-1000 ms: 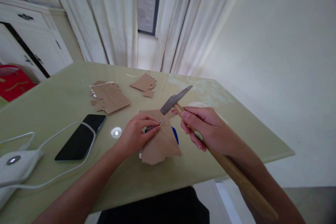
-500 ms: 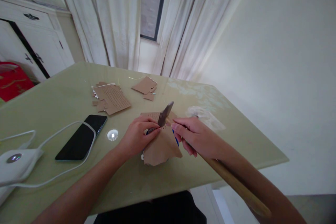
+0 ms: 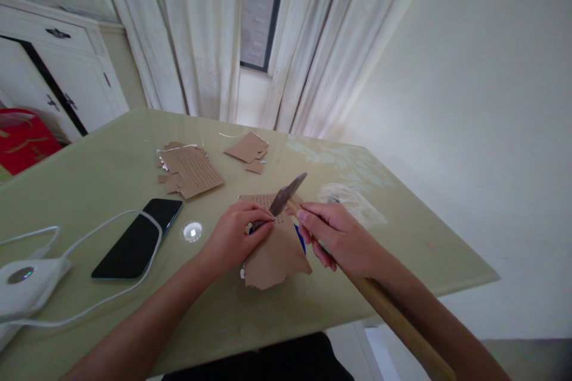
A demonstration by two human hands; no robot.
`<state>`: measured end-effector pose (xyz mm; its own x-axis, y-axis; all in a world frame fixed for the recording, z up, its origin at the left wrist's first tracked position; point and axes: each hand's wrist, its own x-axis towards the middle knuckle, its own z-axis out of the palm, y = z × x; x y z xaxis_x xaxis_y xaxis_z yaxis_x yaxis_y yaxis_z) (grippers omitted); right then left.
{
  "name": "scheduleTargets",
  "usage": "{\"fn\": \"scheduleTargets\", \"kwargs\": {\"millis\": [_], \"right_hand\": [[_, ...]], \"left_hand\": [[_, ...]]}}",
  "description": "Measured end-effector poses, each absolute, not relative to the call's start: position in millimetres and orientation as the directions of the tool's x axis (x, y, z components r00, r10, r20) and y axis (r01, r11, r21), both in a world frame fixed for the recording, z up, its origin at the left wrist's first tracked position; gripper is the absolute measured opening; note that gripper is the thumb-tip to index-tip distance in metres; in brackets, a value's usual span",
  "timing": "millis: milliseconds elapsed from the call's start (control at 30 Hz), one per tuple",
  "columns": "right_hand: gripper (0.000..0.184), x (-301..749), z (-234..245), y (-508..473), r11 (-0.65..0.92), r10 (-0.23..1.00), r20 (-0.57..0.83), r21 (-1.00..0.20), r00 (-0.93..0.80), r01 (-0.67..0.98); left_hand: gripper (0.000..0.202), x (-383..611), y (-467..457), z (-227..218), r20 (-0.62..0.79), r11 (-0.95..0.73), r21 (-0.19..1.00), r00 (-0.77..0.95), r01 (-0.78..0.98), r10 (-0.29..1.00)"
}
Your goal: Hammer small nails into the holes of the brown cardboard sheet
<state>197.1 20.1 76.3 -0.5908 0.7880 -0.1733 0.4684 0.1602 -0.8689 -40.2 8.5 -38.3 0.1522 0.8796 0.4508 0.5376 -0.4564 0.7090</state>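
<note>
Left fingers (image 3: 260,234), with dotted cardboard (image 3: 279,257) underneath

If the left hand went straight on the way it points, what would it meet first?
The left hand would probably meet the narrow, dark grey metal hammer head first, just ahead in the picture; depth is unclear here, so it might pass beneath instead.

Ahead of me, at twelve o'clock beyond the glossy, pale green table (image 3: 111,172), a narrow, dark-framed window (image 3: 259,6) shows between long whitish curtains (image 3: 201,30) hanging in folds. At my ten o'clock stands a white cabinet (image 3: 89,80) with dark handles (image 3: 58,33), and a plain pale wall (image 3: 473,131) fills one to three o'clock. Soft light covers the room, with pale floor (image 3: 351,340) visible at five o'clock.
</note>
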Motion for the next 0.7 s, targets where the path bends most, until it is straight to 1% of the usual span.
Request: {"fn": "scheduleTargets", "kwargs": {"millis": [67, 133, 200, 300, 333, 400, 467, 533, 600, 633, 700], "right_hand": [[0.044, 200, 81, 20, 0.16, 0.822, -0.107, -0.9, -0.56, 0.406], [0.045, 201, 83, 20, 0.158, 0.838, -0.08, -0.911, -0.54, 0.381], [0.045, 199, 78, 20, 0.144, 0.815, -0.135, -0.894, -0.564, 0.423], [0.042, 195, 64, 21, 0.114, 0.751, -0.264, -0.851, -0.606, 0.512], [0.041, 194, 61, 22, 0.106, 0.744, -0.28, -0.847, -0.607, 0.521], [0.043, 196, 57, 24, 0.101, 0.754, -0.26, -0.861, -0.603, 0.498], [0.045, 200, 56, 29, 0.088, 0.776, -0.2, -0.905, -0.598, 0.417], [0.042, 204, 52, 39, 0.048, 0.811, -0.125, -0.96, -0.571, 0.277], [0.04, 204, 41, 55, -0.004, 0.858, -0.059, -0.994, -0.51, 0.109], [0.042, 203, 32, 64, -0.029, 0.878, -0.041, -0.999, -0.477, 0.032], [0.044, 201, 9, 83, -0.093, 0.902, -0.05, -0.992, -0.429, -0.081]], "left_hand": [[0.011, -40, 8, -39, 0.439, -0.441, 0.717, 0.141, 0.54, 0.887], [0.024, -40, 7, -40, 0.431, -0.425, 0.723, 0.125, 0.544, 0.894], [0.035, -40, 7, -40, 0.432, -0.422, 0.728, 0.117, 0.54, 0.894], [0.034, -40, 5, -39, 0.437, -0.437, 0.731, 0.133, 0.523, 0.89], [0.034, -40, 4, -38, 0.437, -0.439, 0.733, 0.135, 0.52, 0.889], [0.039, -39, 2, -36, 0.437, -0.436, 0.736, 0.128, 0.517, 0.89], [0.045, -38, 1, -34, 0.445, -0.435, 0.743, 0.111, 0.509, 0.889], [0.044, -41, 0, -31, 0.464, -0.423, 0.751, 0.05, 0.508, 0.884], [0.035, -47, 3, -29, 0.471, -0.361, 0.772, -0.088, 0.523, 0.878], [0.033, -53, 5, -29, 0.459, -0.303, 0.789, -0.186, 0.534, 0.869], [0.033, -65, 12, -33, 0.4, -0.146, 0.817, -0.367, 0.557, 0.839]]}}
